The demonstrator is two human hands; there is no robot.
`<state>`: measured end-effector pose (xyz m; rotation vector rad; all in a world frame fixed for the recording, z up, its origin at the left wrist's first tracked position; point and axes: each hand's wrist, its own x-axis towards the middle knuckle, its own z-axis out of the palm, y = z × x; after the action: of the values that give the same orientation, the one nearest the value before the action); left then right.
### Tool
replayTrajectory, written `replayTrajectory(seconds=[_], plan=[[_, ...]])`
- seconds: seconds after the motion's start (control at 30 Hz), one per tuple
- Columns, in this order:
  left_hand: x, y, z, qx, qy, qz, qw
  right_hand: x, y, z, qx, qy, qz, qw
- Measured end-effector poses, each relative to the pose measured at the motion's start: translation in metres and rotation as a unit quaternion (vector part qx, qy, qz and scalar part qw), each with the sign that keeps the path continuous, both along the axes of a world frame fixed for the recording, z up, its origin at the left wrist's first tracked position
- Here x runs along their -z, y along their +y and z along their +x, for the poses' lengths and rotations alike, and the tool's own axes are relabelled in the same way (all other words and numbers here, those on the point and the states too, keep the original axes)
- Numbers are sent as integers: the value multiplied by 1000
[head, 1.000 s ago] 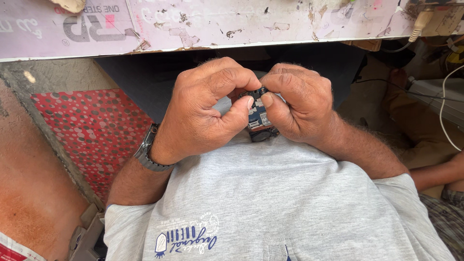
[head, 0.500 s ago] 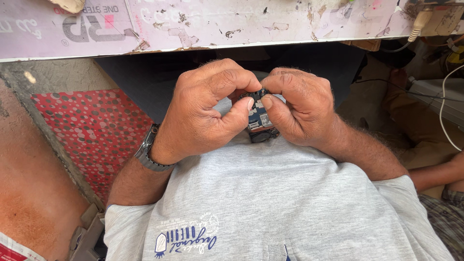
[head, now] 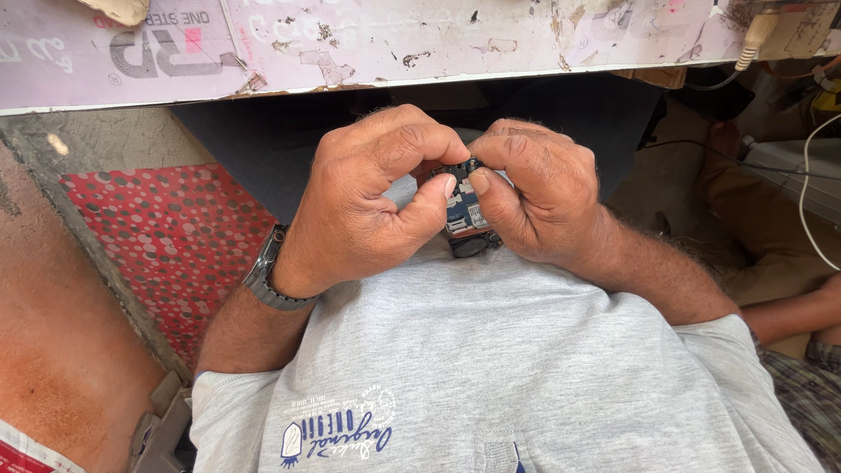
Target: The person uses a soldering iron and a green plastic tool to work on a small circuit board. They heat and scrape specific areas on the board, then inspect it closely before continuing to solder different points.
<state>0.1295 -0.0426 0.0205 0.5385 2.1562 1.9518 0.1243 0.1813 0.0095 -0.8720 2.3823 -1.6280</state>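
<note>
At the far left, a red mat with grey dots (head: 166,241) is seen on the floor, beside a rough concrete strip (head: 83,144). A worn pink board (head: 368,39) runs across the far edge of the scene, left to right. A metal wristwatch (head: 267,280) is worn on the left wrist. The left hand (head: 372,197) is curled tight, thumb tip pressed toward the middle, fingers bent over the top. A small blue circuit board (head: 460,210) is pinched between both hands, held just above the grey shirt (head: 491,368), near the chest. Only a narrow part of the board is shown; the rest is hidden by the fingers. A small dark part (head: 473,245) is seen at the near end of the board, touching it. The right hand (head: 539,197) is clenched on the board's right side, thumb tip almost touching the left thumb. Further right, white cables (head: 810,210) are seen, and a white plug (head: 755,35) hangs at the far right edge of the pink board. Another person's limb is seen at the near right edge.
</note>
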Motion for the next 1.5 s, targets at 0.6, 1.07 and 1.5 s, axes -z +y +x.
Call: replayTrajectory(seconds=[0.6, 1.07, 1.5], plan=[[0, 1, -1, -10, 16, -12, 1000, -3, 1, 2, 13, -17, 19, 1000], [-2, 1, 0, 2, 9, -7, 1000, -5, 1, 1, 9, -39, -10, 999], [-4, -1, 0, 0, -10, 0, 1000, -5, 3, 3, 1, -137, -56, 989]])
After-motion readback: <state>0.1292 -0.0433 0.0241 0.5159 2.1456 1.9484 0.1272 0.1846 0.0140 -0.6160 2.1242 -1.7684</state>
